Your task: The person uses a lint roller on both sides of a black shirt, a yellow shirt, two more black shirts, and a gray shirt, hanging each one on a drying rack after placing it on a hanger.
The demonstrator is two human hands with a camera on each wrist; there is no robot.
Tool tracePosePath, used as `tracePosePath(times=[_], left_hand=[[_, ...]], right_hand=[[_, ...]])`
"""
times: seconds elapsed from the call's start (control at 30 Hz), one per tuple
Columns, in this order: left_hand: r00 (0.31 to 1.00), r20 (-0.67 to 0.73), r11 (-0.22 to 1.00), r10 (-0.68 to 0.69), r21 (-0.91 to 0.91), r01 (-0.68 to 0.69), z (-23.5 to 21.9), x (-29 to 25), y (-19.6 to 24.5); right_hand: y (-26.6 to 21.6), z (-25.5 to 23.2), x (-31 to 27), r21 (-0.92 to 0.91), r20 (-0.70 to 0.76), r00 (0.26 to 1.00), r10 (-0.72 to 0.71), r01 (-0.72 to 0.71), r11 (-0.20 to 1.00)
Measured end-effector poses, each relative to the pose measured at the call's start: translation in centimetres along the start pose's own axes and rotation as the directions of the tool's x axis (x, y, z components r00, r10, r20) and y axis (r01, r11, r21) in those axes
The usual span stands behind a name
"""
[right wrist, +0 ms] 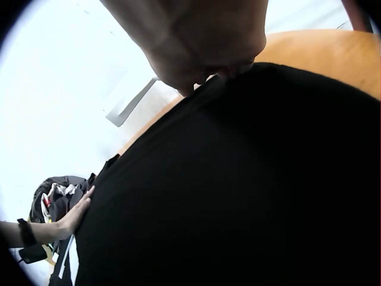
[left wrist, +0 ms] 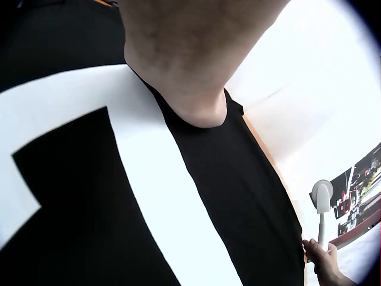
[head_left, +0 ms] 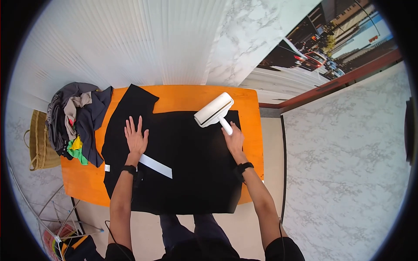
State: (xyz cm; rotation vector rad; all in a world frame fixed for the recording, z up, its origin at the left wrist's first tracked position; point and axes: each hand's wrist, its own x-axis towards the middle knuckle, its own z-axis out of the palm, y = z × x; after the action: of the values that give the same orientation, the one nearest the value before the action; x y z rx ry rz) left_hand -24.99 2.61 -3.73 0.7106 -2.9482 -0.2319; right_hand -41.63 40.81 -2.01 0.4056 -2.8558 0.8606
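Observation:
A black T-shirt (head_left: 191, 143) with a white stripe (head_left: 157, 167) printed on it lies spread over the table. My left hand (head_left: 136, 138) rests on its left part with fingers straight and spread, just above the stripe. In my right hand (head_left: 235, 141) is the handle of a white lint roller (head_left: 214, 109), fingers curled round it. The roller head points up and left over the shirt's upper right area. From the left wrist view, the lint roller (left wrist: 322, 196) stands above the shirt's surface. The right wrist view shows its head (right wrist: 128, 106) partly hidden behind the hand.
The orange table (head_left: 250, 143) shows around the shirt. A heap of crumpled clothes (head_left: 96, 113) sits at its left end, beside a woven basket (head_left: 41, 143). At lower left stands a metal rack (head_left: 58, 238). A ribbed white wall (head_left: 130, 43) rises behind the table.

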Motion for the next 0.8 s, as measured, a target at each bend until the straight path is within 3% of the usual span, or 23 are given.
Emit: tracePosePath(times=[0.1, 0.23, 0.47, 0.53, 0.57, 0.6, 0.63, 0.7, 0.8], left_hand=[[0.999, -0.035, 0.999, -0.015, 0.029, 0.016, 0.7, 0.8, -0.1], [0.999, -0.034, 0.999, -0.034, 0.026, 0.035, 0.5, 2.3, 0.0], [0.998, -0.058, 0.999, -0.026, 0.02, 0.027, 1.0, 4.5, -0.2], [0.997, -0.076, 1.0, -0.003, 0.014, 0.004, 0.8, 4.3, -0.3], [0.997, -0.08, 1.0, -0.014, 0.017, 0.015, 0.5, 3.9, -0.4], [0.993, -0.12, 0.998, -0.011, -0.065, 0.003, 0.2, 3.1, -0.4], [0.987, -0.159, 0.989, -0.011, -0.146, -0.013, -0.3, 2.0, -0.5], [0.986, -0.159, 0.983, -0.051, -0.182, 0.021, -2.7, -2.1, -0.1], [0.988, -0.11, 0.978, -0.104, -0.19, 0.082, -4.5, -11.2, -0.9]], right_hand=[[0.4, 1.0, 1.2, -0.021, -0.072, 0.995, -0.076, 0.075, 0.997], [0.4, 1.2, 3.0, 0.015, -0.033, 0.999, -0.03, 0.031, 0.999], [0.5, 1.8, 4.8, 0.006, -0.006, 0.994, -0.108, 0.108, 0.994], [0.1, 1.2, 4.5, -0.05, -0.135, 0.971, -0.196, 0.191, 0.98], [-0.8, -0.2, 4.3, -0.044, -0.131, 0.97, -0.205, 0.201, 0.979], [-2.2, -2.8, 3.5, -0.09, 0.072, 0.995, -0.072, 0.078, 0.993], [-3.0, -4.7, 2.3, -0.162, 0.265, 0.961, 0.075, -0.032, 0.986], [-2.9, -6.8, -0.2, -0.07, 0.317, 0.947, -0.044, 0.069, 0.995], [-5.2, -8.9, -2.9, -0.07, 0.491, 0.871, -0.03, 0.074, 0.995]])
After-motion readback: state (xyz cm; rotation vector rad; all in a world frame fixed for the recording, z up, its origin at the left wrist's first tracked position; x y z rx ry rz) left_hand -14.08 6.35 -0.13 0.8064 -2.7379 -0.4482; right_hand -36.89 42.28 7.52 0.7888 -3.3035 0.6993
